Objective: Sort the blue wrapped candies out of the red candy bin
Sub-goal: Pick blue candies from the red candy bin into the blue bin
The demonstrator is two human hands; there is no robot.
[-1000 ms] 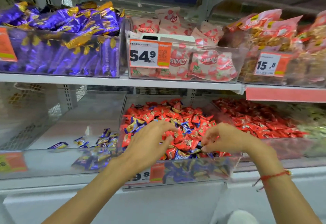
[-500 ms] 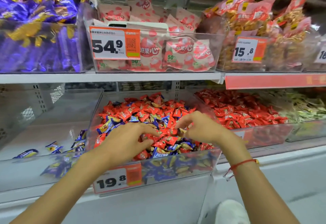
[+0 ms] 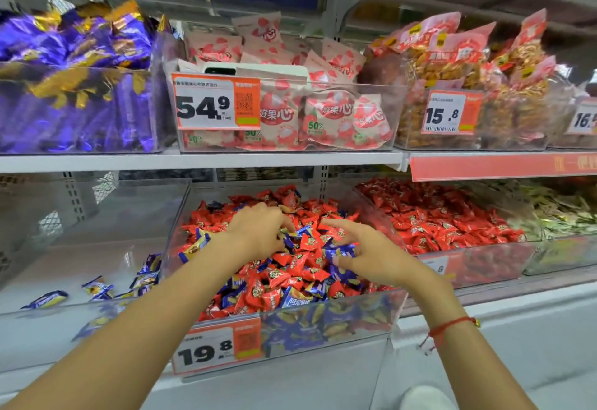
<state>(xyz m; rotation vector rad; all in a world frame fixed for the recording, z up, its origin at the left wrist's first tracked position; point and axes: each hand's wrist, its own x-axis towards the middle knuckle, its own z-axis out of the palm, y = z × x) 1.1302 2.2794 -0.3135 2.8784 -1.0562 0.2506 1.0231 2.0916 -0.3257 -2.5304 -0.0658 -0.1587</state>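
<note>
Two hands dig deeper into clear plastic bin [image 3: 336, 319] of red candies than before; left hand [image 3: 258, 232] grip curled on blue wrapped candies [image 3: 298, 235], right hand [image 3: 368, 253] fingers spread, pressing pile.

The upper shelf [image 3: 200, 161] is carrying four clear bins in a row. At its left end a bin of purple wrapped sweets [image 3: 77, 106] is standing, next to it a bin of pink bags [image 3: 284, 115] with a 54.9 price label [image 3: 217, 104], then a bin of orange snack bags [image 3: 471, 109] marked 15.8, and one more bin at the right edge, only partly visible. The lower shelf [image 3: 504, 296] is holding a nearly empty clear bin [image 3: 97, 248] at the left with a few blue candies [image 3: 97, 287], the red candy bin [image 3: 323, 322] in the middle, a second bin of red candies [image 3: 452, 225], and a bin of pale green packets [image 3: 559, 216] at the right edge.
</note>
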